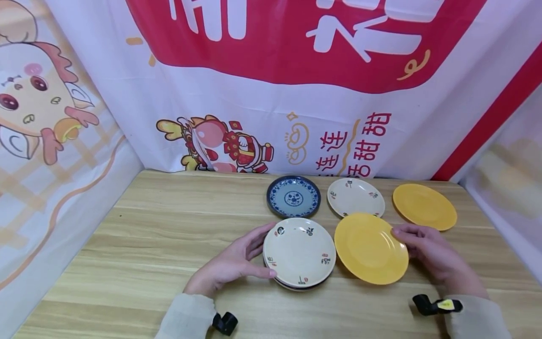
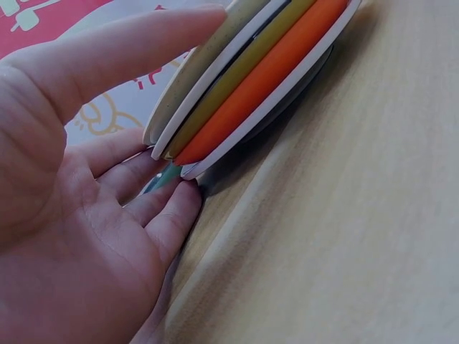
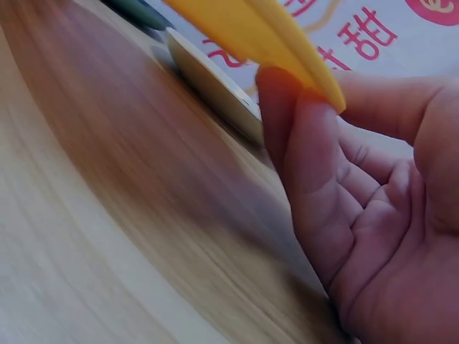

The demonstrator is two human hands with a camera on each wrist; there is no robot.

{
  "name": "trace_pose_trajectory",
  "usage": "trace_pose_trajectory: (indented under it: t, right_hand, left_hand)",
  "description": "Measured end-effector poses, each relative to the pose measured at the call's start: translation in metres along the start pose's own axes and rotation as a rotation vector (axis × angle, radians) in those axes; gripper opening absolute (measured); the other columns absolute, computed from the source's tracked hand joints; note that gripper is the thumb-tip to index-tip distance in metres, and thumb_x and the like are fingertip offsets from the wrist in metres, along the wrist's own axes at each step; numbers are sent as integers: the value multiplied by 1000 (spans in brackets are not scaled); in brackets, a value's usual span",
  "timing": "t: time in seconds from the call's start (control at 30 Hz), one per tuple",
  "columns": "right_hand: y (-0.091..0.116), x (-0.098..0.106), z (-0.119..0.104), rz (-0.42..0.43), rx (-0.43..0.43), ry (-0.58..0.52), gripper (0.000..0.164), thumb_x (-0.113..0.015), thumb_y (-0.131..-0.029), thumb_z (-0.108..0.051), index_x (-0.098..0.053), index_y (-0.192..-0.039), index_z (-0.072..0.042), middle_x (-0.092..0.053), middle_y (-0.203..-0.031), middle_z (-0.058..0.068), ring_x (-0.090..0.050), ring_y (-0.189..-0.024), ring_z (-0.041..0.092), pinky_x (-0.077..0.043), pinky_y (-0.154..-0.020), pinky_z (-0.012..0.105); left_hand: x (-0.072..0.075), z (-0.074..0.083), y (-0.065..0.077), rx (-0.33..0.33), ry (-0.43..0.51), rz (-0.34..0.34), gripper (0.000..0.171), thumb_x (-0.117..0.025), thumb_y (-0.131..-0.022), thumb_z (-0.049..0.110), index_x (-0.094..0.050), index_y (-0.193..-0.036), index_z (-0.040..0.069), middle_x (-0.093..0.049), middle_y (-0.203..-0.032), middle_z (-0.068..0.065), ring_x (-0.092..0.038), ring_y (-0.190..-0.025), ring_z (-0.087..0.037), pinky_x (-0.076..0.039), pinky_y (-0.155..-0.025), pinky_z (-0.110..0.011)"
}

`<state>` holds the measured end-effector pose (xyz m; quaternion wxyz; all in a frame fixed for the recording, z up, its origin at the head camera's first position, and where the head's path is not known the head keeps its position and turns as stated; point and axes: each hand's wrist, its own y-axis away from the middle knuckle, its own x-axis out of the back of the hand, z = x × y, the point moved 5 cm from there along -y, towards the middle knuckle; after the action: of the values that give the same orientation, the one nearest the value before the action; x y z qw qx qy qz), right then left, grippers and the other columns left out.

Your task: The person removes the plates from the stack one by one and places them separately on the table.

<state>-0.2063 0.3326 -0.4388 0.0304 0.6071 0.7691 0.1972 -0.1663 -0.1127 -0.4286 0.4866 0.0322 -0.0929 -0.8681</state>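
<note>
My left hand (image 1: 237, 261) holds the left edge of a stack of plates, thumb at the near rim and the other fingers around the far left side. On top lies a white plate (image 1: 299, 252) with small printed figures. Beneath it the left wrist view shows several rims, among them an olive rim (image 2: 247, 75) and an orange rim (image 2: 265, 86). My right hand (image 1: 432, 249) pinches the right edge of a yellow plate (image 1: 371, 248), thumb on its upper face and fingers underneath. That plate is raised off the table, just right of the stack.
Along the back of the wooden table (image 1: 139, 245) stand a blue patterned plate (image 1: 293, 197), a white plate (image 1: 355, 197) and another yellow plate (image 1: 425, 206). A printed cloth (image 1: 271, 117) hangs right behind them, with cloth walls at both sides.
</note>
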Motion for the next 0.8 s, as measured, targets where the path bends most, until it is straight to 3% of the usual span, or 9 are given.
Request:
trace_pose_trajectory:
  t: [0.27,0.5,0.8]
  right_hand:
    - [1,5,6,-14,-51,72,17,-63,-110,-31,-74,-112,-18,-76,-99,-9,-72,-83,15,-67,-76,31]
    - [3,3,5,9,-97,167,36,-66,-108,-36,-70,-125,-5,-75,-101,-6,-69,-83,17,-65,-74,30]
    - [7,2,-1,34,-93,297,34,-73,-104,-34,-71,-115,-2,-72,-92,-1,-67,-79,18,-64,-69,29]
  left_hand:
    - [1,-1,0,-8,0,3,101,-91,-86,9,-36,-168,25,-30,-178,-4,-27,-166,-36,-23,-137,-51]
    - [0,-1,0,-13,0,3,103,-92,-84,9,-35,-169,24,-31,-178,-4,-28,-165,-37,-23,-137,-51]
    - [0,-1,0,-3,0,9,102,-92,-84,10,-36,-168,25,-31,-178,-5,-27,-165,-37,-23,-137,-51]
